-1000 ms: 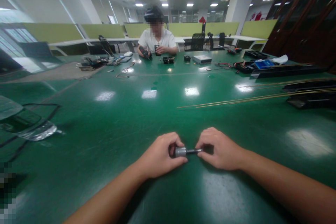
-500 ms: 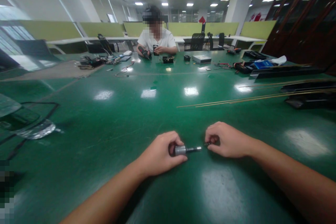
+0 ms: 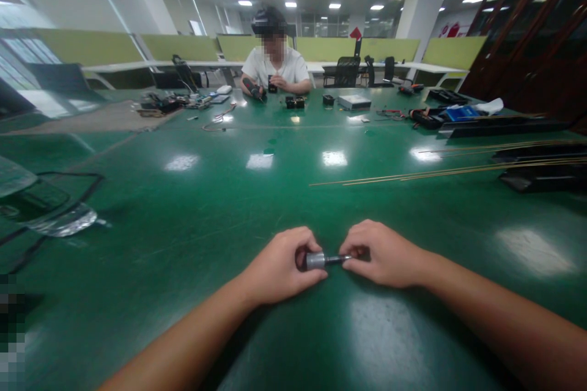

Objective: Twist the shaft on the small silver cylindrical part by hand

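Observation:
My left hand (image 3: 290,266) is closed around a silver cylinder with a thin dark shaft (image 3: 316,261), which points right; its rear end is hidden in the palm. My right hand (image 3: 378,253) is pinched at the shaft's bright tip. Between its thumb and fingers is a small dark ribbed piece (image 3: 354,256), mostly covered. Whether that piece sits on the tip or only touches it, I cannot tell. Both hands are low over the green tabletop (image 3: 257,214).
Thin brass-coloured rods (image 3: 394,178) reach in from the right beside black trays (image 3: 541,176). A clear plastic bottle (image 3: 46,208) lies at left near a black cable. Across the table sits a person (image 3: 275,67) holding a power tool. Electronic parts (image 3: 160,101) are piled at far left.
My right hand has moved left, bringing the small ribbed piece to the shaft's tip. My left hand and the silver cylinder have stayed nearly still.

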`<action>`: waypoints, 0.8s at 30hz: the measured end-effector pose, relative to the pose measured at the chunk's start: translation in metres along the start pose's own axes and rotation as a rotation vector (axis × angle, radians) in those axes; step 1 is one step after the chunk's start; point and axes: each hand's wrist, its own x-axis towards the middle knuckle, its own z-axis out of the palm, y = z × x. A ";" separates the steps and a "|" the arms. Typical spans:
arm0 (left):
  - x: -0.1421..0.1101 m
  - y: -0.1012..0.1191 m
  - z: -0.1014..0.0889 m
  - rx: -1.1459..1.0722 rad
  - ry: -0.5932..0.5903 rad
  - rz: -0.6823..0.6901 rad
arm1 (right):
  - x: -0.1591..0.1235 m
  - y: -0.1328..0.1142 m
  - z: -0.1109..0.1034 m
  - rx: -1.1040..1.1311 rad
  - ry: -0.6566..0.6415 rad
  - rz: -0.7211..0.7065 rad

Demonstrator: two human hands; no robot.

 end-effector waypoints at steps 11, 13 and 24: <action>0.000 0.003 -0.004 -0.078 -0.021 0.042 | 0.002 -0.004 0.022 -0.133 0.162 -0.064; 0.000 0.003 -0.003 -0.096 -0.022 0.032 | 0.002 -0.005 0.022 -0.121 0.160 -0.081; 0.001 0.003 0.000 -0.004 -0.004 -0.016 | 0.003 -0.004 0.020 -0.072 0.173 -0.059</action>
